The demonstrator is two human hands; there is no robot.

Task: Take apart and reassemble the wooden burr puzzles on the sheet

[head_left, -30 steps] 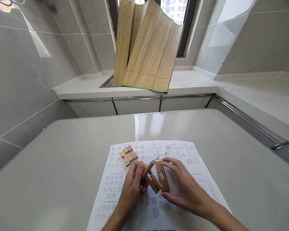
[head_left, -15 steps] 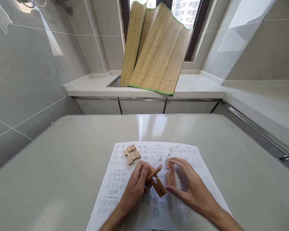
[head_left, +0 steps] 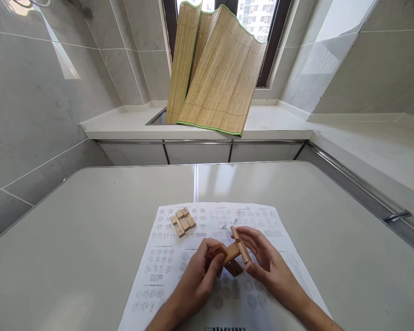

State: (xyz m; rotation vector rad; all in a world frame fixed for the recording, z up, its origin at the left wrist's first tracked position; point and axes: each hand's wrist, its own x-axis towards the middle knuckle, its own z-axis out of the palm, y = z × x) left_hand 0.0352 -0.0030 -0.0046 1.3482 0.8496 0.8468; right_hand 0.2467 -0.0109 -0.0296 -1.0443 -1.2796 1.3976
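Note:
Notched wooden puzzle pieces [head_left: 232, 253], crossed over one another, are gripped by my left hand [head_left: 202, 271], its thumb pressed on the near side. My right hand [head_left: 267, 257] pinches a separate notched wooden bar [head_left: 240, 245] at its two ends between thumb and fingers. That bar is tilted and meets the end of a piece in my left hand; whether they interlock I cannot tell. My left fingers hide part of the crossed pieces. Several light wooden pieces [head_left: 183, 222] lie grouped on the printed sheet, beyond my left hand.
A large white sheet printed with small diagrams [head_left: 152, 271] lies under my hands on a pale glossy table [head_left: 72, 239]. A folded bamboo mat [head_left: 221, 73] with green edging leans by the window on a white ledge [head_left: 124, 131]. Grey tiled walls [head_left: 37, 101] stand at both sides.
My right hand has turned its wooden bar and brought it left against the pieces in my left hand. The crossed pieces have rotated in my left hand. The view has shifted slightly right.

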